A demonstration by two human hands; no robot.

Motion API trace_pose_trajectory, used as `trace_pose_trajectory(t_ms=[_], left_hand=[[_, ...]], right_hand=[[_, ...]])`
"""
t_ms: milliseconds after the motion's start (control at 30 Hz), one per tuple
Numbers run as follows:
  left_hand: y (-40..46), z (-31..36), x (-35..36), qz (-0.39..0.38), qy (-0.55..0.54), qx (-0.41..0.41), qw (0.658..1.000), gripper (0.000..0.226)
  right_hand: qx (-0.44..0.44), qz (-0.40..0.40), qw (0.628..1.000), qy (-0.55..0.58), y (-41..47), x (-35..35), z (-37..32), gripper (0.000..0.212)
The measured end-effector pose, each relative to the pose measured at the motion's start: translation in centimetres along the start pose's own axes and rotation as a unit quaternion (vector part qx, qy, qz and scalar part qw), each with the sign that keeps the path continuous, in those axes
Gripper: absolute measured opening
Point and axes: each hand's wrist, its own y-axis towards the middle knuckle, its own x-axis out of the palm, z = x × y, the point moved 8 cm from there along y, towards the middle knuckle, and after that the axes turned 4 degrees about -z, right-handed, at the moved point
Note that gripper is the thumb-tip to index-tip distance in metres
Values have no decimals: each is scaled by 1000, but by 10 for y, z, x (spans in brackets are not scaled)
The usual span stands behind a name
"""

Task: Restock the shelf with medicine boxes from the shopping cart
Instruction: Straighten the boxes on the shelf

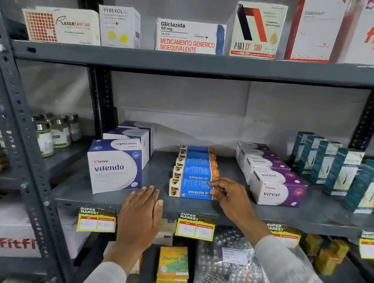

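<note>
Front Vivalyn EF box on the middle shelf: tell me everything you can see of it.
The front Vivalyn EF box is a long, flat carton, apparently card: blue face with white lettering, orange right end, a dark-and-yellow picture at the left end. It lies flat, long side across the middle shelf near its front edge, heading a row of matching boxes behind it. The right hand has its fingers on the box's right end; the left hand rests on the shelf edge, clear of it.

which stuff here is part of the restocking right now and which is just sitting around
In the job: front Vivalyn EF box, right hand touching it, left hand, middle shelf.
Just there: Vitendo boxes, Virest boxes, teal boxes, jars, price tags.
</note>
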Motion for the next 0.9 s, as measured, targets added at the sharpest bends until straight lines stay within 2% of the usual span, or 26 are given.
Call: trace_pose_trajectory(t_ms=[300,400,467,533,600,667,700,733,800,833,867,900], left_hand=[[0,0,1,20,-7,-2,1000,55],[0,2,0,-5,-27,-6,1000,53],[1,-2,-6,-17,-101,-16,995,49],[-1,-16,-24,9,-259,-55,964,47],[-9,-46,-57,133,-358,-123,916,43],[-20,-82,-87,257,-359,-198,875,39],[-20,-98,-97,281,-362,-226,860,39],[-16,-112,-102,274,-374,-248,851,42],[-1,-123,-99,197,-451,-259,831,43],[7,-123,-95,154,-502,-253,813,36],[14,-122,-92,119,-544,-241,795,33],[20,-122,-90,95,-570,-227,784,41]], right_hand=[[-23,3,1000,-6,-1,2,-3,23],[-12,-11,1000,-13,-3,1,-4,24],[-1,-29,999,-44,-6,3,-7,30],[-10,-9,996,-88,-7,2,-22,37],[-36,47,996,-72,-4,1,-52,37],[-43,79,996,8,5,13,-90,37],[-31,58,995,71,12,27,-109,43],[-10,12,989,149,21,47,-126,49],[39,-83,948,305,36,94,-154,48],[59,-104,920,373,42,115,-162,42],[77,-110,895,425,47,131,-166,44],[99,-109,873,465,50,143,-169,48]])
